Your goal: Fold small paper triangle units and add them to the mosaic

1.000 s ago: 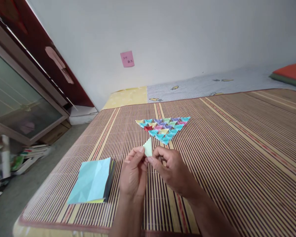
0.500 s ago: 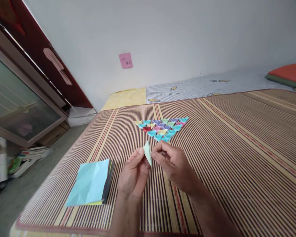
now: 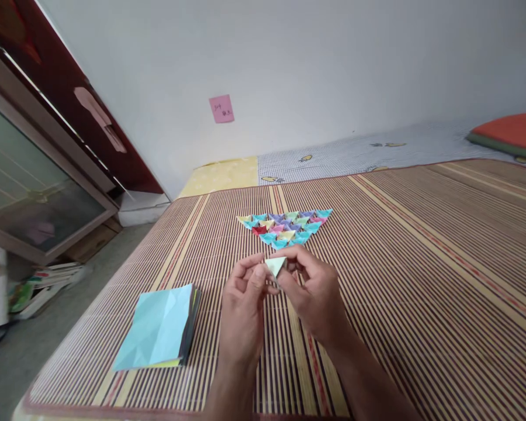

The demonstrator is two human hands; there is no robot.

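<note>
Between my two hands is a small pale green folded paper triangle (image 3: 276,265), its point facing down toward me. My left hand (image 3: 246,292) pinches its left side with thumb and fingers. From the other side my right hand (image 3: 313,286) grips its right edge, the fingertips partly hidden behind the paper. Just beyond the hands, several small folded paper pieces (image 3: 289,225) in blue, yellow, purple, pink, green and red lie in rows that form a larger triangle. To the left sits a stack of square paper sheets (image 3: 158,327), a creased light blue one on top.
Everything lies on a striped bamboo mat (image 3: 398,280) over a bed. A pink note (image 3: 221,109) is stuck on the wall behind. Folded orange cloth (image 3: 512,130) rests at the far right. Beyond the bed's left edge are the floor and a glass-panelled cabinet (image 3: 39,181).
The paper triangle has turned from edge-on to flat, point down, and moved slightly right. My right hand has closed onto its right side; my left hand has shifted a little right.
</note>
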